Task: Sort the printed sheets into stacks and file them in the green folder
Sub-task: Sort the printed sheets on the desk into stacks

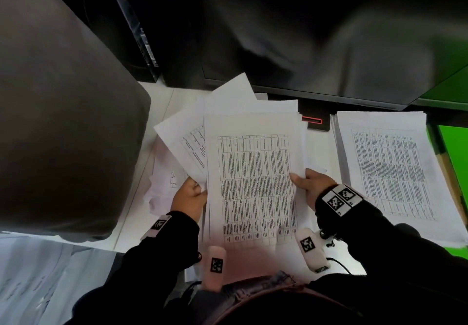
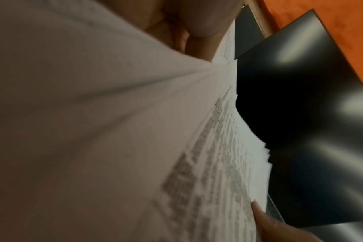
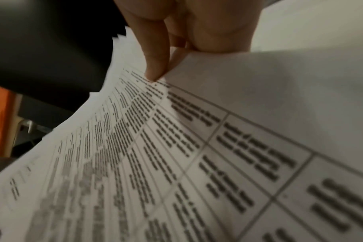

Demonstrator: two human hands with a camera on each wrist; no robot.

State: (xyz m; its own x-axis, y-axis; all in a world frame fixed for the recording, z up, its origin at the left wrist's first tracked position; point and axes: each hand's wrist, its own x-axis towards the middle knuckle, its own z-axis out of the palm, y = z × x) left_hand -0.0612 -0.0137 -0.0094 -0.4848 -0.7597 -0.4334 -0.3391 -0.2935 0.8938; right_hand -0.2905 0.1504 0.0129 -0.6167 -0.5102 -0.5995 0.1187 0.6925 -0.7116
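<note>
Two hands share one sheaf of printed sheets (image 1: 253, 180) in the head view. The left hand (image 1: 188, 195) pinches its left edge and the right hand (image 1: 310, 185) its right edge, probably to keep the pages level while the top one is read. Right of the sheaf lies a squared stack (image 1: 390, 170), apparently a pile already sorted; beyond that stack, green surfaces (image 1: 453, 152) may be the folder, though I cannot tell. Left of the sheaf, loose pages (image 1: 182, 137) fan out.

From the left wrist, curled fingers (image 2: 199, 19) clamp the sheaf's (image 2: 197, 147) edge, and a fingertip of the other hand (image 2: 259, 214) steadies the far side.

From the right wrist, the thumb (image 3: 155, 65) presses down on the printed table (image 3: 176, 155), with fingers under the page beside it.
</note>
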